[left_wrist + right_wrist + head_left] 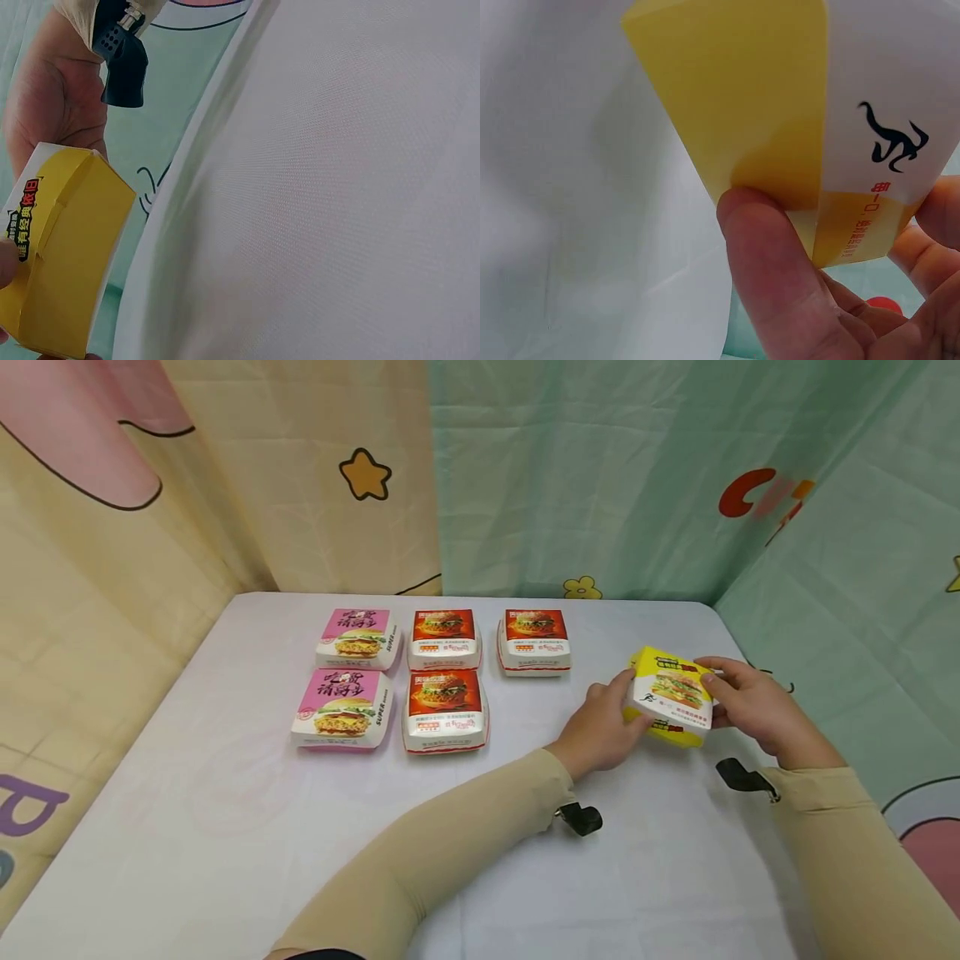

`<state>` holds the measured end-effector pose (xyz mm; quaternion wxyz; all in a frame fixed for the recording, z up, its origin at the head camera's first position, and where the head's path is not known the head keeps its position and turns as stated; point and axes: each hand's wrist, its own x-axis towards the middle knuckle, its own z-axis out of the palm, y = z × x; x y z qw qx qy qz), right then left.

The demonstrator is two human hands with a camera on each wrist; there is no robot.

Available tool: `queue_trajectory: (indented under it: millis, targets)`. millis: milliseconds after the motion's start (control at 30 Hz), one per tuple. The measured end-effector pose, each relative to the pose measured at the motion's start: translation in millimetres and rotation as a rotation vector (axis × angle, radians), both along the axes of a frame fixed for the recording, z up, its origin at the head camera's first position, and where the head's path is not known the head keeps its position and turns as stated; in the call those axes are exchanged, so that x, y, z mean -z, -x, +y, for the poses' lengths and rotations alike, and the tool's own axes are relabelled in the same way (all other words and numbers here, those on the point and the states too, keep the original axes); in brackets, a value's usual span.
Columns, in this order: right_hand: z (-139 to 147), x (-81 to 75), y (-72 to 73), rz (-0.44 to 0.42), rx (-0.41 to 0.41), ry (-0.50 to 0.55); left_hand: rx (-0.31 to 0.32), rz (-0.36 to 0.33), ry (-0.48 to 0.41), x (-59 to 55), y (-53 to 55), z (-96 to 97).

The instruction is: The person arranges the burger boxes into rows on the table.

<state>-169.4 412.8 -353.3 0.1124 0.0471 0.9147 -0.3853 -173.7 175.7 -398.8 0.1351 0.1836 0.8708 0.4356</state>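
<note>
Both hands hold a yellow and white burger box (pixel 667 693) above the right part of the table, its printed lid tilted. My left hand (pixel 600 727) grips its left side, with the thumb at the front face. At the right corner, my right hand (pixel 765 706) pinches the box with the thumb on the lid, the other fingers partly hidden beyond the edge. The yellow side of the box (pixel 75 247) shows at the left of the left wrist view. In the right wrist view, a fingertip presses the box's yellow face (pixel 742 97).
Left of the hands stand two pink burger boxes (pixel 341 710), one behind the other. Beside them are two red and white boxes (pixel 446 714) in a column, and a third red and white box (pixel 534 643) at the back. Printed curtains (pixel 510 485) surround the white table (pixel 225 827).
</note>
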Motion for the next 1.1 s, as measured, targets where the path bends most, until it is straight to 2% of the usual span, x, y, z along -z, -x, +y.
queue_trajectory:
  millis: [167,500,733,1100]
  targets:
    - [-4,-0.7,1.1,0.003,-0.024,0.011,-0.013,0.028,0.014,-3.3,-2.3,-5.3]
    - [-20,-3.8,2.3,0.009,-0.047,-0.013,-0.034,0.015,0.026,-8.3,-9.0,-18.7]
    - [-35,-3.5,5.8,-0.003,-0.063,-0.008,-0.061,-0.028,0.028,-10.4,-11.6,-31.1]
    - [-61,1.4,13.6,0.006,-0.105,-0.01,-0.087,-0.073,0.014,-6.6,-15.1,-52.8]
